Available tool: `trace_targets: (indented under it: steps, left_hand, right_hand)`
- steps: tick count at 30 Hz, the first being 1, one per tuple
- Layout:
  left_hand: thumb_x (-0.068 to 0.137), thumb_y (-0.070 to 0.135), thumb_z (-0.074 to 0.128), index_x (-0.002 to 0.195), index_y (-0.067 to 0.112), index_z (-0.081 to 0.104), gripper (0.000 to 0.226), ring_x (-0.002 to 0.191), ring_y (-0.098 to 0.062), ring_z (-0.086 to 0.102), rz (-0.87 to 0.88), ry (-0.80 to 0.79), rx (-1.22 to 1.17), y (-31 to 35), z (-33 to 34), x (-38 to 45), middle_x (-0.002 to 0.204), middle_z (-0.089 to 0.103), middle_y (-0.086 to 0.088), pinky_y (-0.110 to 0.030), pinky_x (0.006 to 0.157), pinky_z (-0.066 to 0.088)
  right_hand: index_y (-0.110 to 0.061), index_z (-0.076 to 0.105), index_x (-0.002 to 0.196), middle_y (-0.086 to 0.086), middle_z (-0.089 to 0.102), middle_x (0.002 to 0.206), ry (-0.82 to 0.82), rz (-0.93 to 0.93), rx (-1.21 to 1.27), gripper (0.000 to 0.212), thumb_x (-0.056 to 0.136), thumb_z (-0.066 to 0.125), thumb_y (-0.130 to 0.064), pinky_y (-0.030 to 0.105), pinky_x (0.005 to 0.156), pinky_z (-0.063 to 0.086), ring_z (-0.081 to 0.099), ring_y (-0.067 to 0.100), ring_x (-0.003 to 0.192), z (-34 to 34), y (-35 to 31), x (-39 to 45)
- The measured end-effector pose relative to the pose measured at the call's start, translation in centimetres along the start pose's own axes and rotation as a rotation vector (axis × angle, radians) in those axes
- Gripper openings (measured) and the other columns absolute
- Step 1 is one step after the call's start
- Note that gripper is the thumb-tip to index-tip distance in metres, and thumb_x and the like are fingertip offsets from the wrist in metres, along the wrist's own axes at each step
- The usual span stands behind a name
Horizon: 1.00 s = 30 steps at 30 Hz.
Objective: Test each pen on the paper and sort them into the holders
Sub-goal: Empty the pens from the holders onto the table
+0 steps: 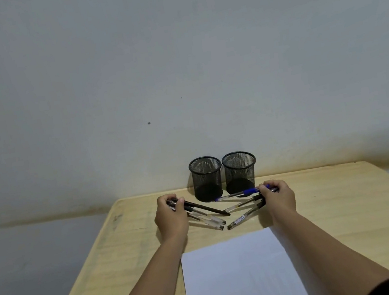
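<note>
Head view: we are gripping a bunch of pens (205,215) in our left hand (171,217) and another bunch (244,204), one blue-capped, in our right hand (278,197), just before two mesh holders (206,178) standing beyond the paper (237,278) on the table (337,201).

Two black wire-mesh cylindrical pen holders (206,178) (240,172) stand at the table's far edge. One white sheet of paper (237,278) lies at the near edge. The left hand (171,217) grips about three pens (205,212); the right hand (279,197) grips about three more (242,207), one with a blue cap (250,191).
</note>
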<state>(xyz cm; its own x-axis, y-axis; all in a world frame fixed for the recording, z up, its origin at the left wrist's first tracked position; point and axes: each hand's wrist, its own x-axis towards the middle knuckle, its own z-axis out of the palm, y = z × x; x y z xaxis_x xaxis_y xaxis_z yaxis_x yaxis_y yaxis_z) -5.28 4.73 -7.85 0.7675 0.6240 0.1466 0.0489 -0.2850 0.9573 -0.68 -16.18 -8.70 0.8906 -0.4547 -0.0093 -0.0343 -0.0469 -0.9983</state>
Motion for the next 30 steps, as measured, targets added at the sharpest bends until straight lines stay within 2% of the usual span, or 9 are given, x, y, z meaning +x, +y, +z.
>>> trace_targets:
  steps: [5, 8, 11, 15, 19, 22, 25, 30]
  left_hand:
    - [0.09, 0.024, 0.059, 0.109, 0.011, 0.057, 0.023, 0.087, -0.015, 0.047, 0.073, -0.033, 0.215, -1.7, 0.4, 1.0, 0.112, 0.057, -0.01, -0.025, 0.077, 0.034]
    - [0.091, 0.025, 0.056, 0.11, 0.009, 0.057, 0.024, 0.089, -0.016, 0.048, 0.106, -0.061, 0.278, -2.2, 0.6, 1.0, 0.116, 0.054, -0.012, -0.025, 0.079, 0.035]
    - [0.092, 0.024, 0.055, 0.113, 0.007, 0.056, 0.027, 0.09, -0.012, 0.043, 0.154, -0.106, 0.331, -2.7, 0.8, 0.7, 0.119, 0.052, -0.011, -0.023, 0.079, 0.034]
    - [0.095, 0.024, 0.05, 0.116, 0.008, 0.056, 0.028, 0.103, -0.018, 0.051, 0.214, -0.162, 0.403, -2.9, 0.8, 0.7, 0.121, 0.055, -0.01, -0.022, 0.082, 0.036]
    - [0.098, 0.026, 0.041, 0.122, 0.01, 0.056, 0.032, 0.116, -0.022, 0.049, 0.316, -0.213, 0.601, -2.2, 0.4, 0.9, 0.126, 0.055, -0.007, -0.03, 0.096, 0.041]
    - [0.1, 0.025, 0.035, 0.128, 0.013, 0.051, 0.034, 0.122, -0.022, 0.043, 0.489, -0.286, 0.844, -1.3, -0.4, 0.7, 0.132, 0.05, -0.005, -0.031, 0.103, 0.035]
    - [0.1, 0.025, 0.034, 0.126, 0.014, 0.049, 0.033, 0.122, -0.021, 0.042, 0.63, -0.311, 0.978, -0.7, -1.4, 0.9, 0.13, 0.05, -0.004, -0.031, 0.106, 0.03]
    - [0.098, 0.023, 0.037, 0.129, 0.013, 0.046, 0.033, 0.139, -0.018, 0.029, 0.78, -0.413, 1.128, -1.2, -2.7, 1.0, 0.136, 0.047, -0.005, -0.031, 0.116, 0.013]
  right_hand:
    - [-0.007, 0.063, 0.103, 0.01, 0.064, 0.102, -0.061, -0.045, -0.152, 0.02, 0.085, 0.066, -0.015, 0.029, 0.076, 0.039, 0.054, 0.02, 0.086, 0.3, 0.9, 0.8]
    - [-0.006, 0.064, 0.109, 0.011, 0.065, 0.109, -0.081, -0.112, -0.268, 0.025, 0.087, 0.064, -0.019, 0.027, 0.08, 0.038, 0.054, 0.019, 0.091, 0.5, 1.2, 0.8]
    - [-0.006, 0.066, 0.11, 0.014, 0.065, 0.114, -0.099, -0.182, -0.362, 0.027, 0.09, 0.059, -0.022, 0.024, 0.078, 0.036, 0.058, 0.025, 0.101, 0.7, 1.4, 0.9]
    - [-0.006, 0.062, 0.121, 0.015, 0.061, 0.124, -0.192, -0.266, -0.561, 0.035, 0.095, 0.05, -0.025, 0.027, 0.086, 0.04, 0.056, 0.03, 0.113, 0.5, 1.4, 1.1]
    - [-0.006, 0.057, 0.128, 0.013, 0.056, 0.132, -0.311, -0.376, -0.787, 0.039, 0.097, 0.043, -0.025, 0.029, 0.094, 0.039, 0.052, 0.029, 0.12, -0.2, 0.8, 1.3]
    - [-0.008, 0.054, 0.129, 0.011, 0.053, 0.134, -0.391, -0.472, -1.0, 0.04, 0.098, 0.038, -0.027, 0.032, 0.095, 0.041, 0.05, 0.028, 0.121, -0.6, -0.1, 1.0]
    - [-0.01, 0.056, 0.124, 0.009, 0.053, 0.129, -0.441, -0.553, -1.179, 0.037, 0.097, 0.038, -0.027, 0.035, 0.091, 0.045, 0.051, 0.026, 0.118, -0.8, -1.2, 0.0]
    - [-0.011, 0.059, 0.118, 0.007, 0.054, 0.121, -0.501, -0.717, -1.284, 0.034, 0.094, 0.04, -0.026, 0.035, 0.087, 0.046, 0.052, 0.025, 0.116, 0.1, -2.3, -2.7]
